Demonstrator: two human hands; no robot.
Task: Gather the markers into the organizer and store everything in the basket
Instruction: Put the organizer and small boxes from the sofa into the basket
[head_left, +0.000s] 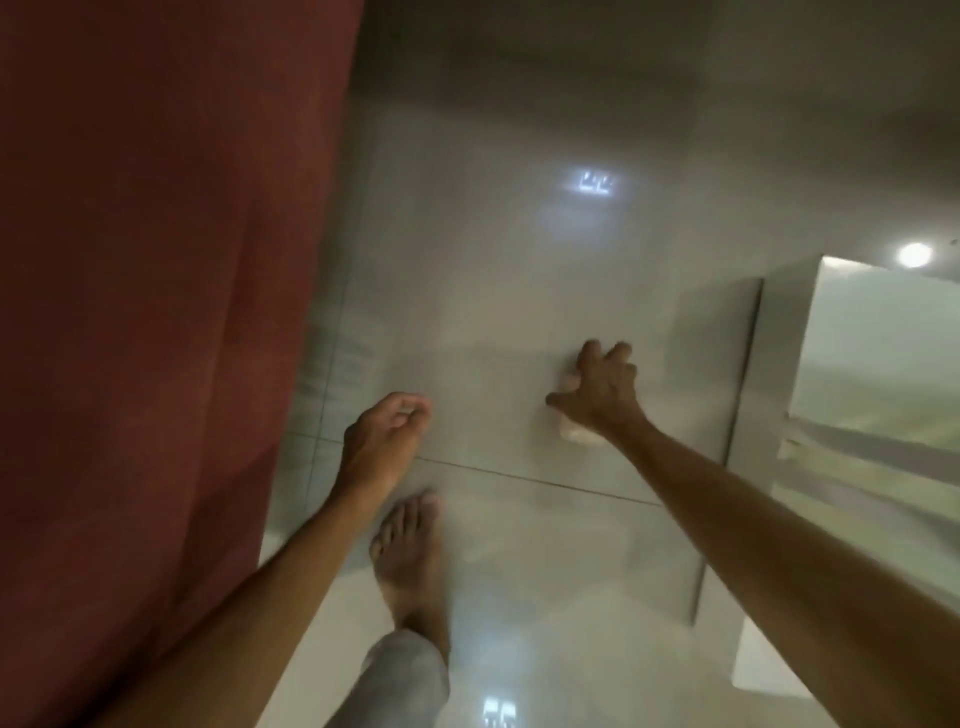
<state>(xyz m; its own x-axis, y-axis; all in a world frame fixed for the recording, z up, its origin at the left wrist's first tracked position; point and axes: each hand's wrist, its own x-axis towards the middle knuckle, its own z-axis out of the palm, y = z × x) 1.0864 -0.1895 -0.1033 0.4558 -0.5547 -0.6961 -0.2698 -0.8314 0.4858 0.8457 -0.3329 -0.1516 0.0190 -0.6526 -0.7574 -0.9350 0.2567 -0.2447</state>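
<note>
Right hand (597, 389): fingers splayed over a pale blurred object (574, 428) (identity, axis unclear).
Left hand (384, 436): loosely curled, nothing held.
Floor (493, 312): glossy tiles, bare foot (408, 551) planted.
Markers, organizer, basket: none seen.

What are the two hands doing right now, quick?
Left hand: loosely curled, holding nothing visible.
Right hand: fingers spread, open; pale blurred thing beneath it, grip cannot be told.

floor (519, 322): glossy pale tiles, blurred | grout line crossing near middle | bare foot (410, 551) planted toward near edge | white block (737, 415) standing at right edge
</note>
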